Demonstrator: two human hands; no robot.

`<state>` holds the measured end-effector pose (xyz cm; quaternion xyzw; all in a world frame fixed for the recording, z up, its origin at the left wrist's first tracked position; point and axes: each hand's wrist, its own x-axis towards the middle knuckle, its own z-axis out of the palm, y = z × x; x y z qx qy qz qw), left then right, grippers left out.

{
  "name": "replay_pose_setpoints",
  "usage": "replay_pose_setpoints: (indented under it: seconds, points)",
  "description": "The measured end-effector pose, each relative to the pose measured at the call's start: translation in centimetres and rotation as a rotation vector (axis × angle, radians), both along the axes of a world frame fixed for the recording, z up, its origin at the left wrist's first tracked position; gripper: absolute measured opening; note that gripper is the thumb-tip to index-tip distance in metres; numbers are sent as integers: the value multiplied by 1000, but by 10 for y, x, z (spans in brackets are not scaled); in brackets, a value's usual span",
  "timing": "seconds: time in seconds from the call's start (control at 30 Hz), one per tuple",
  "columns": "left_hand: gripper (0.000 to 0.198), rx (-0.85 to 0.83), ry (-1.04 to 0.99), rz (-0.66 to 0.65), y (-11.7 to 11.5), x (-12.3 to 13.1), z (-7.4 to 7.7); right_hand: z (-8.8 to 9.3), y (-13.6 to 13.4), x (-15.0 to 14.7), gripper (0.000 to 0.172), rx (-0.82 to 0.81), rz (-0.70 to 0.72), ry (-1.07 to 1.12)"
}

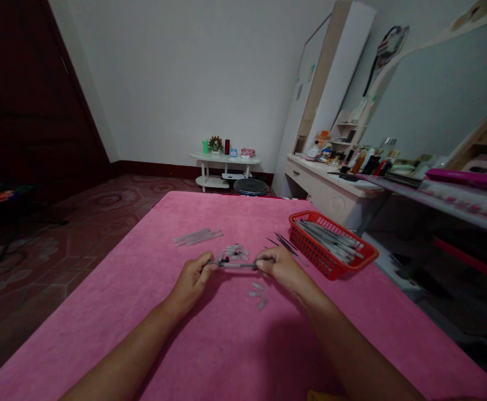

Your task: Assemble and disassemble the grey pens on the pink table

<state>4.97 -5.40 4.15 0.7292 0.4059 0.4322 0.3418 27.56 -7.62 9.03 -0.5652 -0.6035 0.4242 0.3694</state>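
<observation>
My left hand [193,279] and my right hand [284,272] are both closed on a thin, clear-barrelled pen [237,265], one at each end. It lies level between them, just above the pink cloth. Right behind it is a loose pile of small translucent pieces like pen caps [235,249], with a dark bit among them. Several more such pale caps [256,294] are scattered on the near side. To the left rest a few clear pen barrels [197,236], side by side. Thin dark sticks like refills [285,243] lie beyond my right hand. Fingers cover the pen's ends.
A red plastic basket [330,270] full of grey pens [330,239] stands on the right of the pink-covered table [210,345]. Farther right is a dressing table [322,184] crowded with bottles. A low white stand [226,159] is against the back wall.
</observation>
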Motion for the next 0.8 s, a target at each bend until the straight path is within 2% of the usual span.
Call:
replay_pose_setpoints:
  seconds: [0.13, 0.23, 0.3, 0.37, 0.4, 0.47, 0.53, 0.6, 0.7, 0.8]
  points:
    - [34, -102, -87, 47, 0, 6, -2, 0, 0, -2, 15, 234, 7, -208]
    - [39, -168, -172, 123, 2, 9, -4, 6, -4, 0, 16, 308, 35, -407]
    - [41, -158, -234, 229, 6, 7, -4, 11, -5, 6, 14, 311, 20, -539]
    - [43, -149, -319, 385, 10, 1, -4, 14, -3, 14, 12, 309, -52, -581]
    - [45, -163, -358, 460, 12, -2, -3, 15, -1, 18, 11, 300, -98, -527]
    - [46, -171, -375, 490, 12, -5, -2, 14, 5, 22, 8, 245, -149, -258]
    - [47, -223, -377, 373, 9, 0, -1, 12, 10, 22, 14, 159, -129, 103]
    - [50, -260, -354, 232, 3, 10, -1, 10, 11, 18, 21, 76, -86, 373]
    - [50, -233, -284, 104, -5, 23, -2, 6, 9, 9, 24, -37, -68, 549]
    - [45, -216, -138, -8, -9, 26, -5, 3, 7, 3, 23, -110, -69, 588]
